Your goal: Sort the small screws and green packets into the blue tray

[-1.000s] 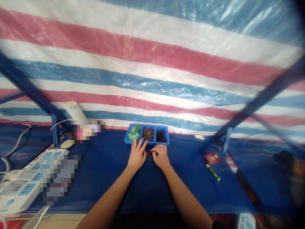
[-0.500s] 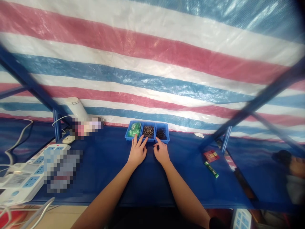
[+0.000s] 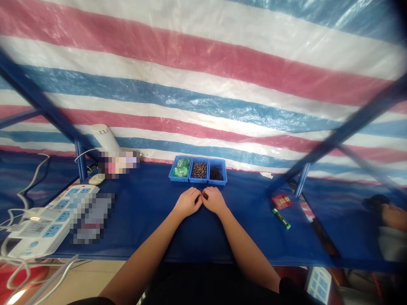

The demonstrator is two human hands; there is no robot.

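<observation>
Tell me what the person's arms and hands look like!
The left hand and right hand are bare, with no gloves. The left forearm and right forearm are uncovered too, narrowing toward the wrists. At the picture's bottom edge, a black left sleeve and black right sleeve show.

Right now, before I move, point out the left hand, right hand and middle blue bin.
Left hand (image 3: 188, 202), head view: back of the hand.
Right hand (image 3: 215, 200), head view: back of the hand.
Middle blue bin (image 3: 199, 180), head view: front wall.
</observation>
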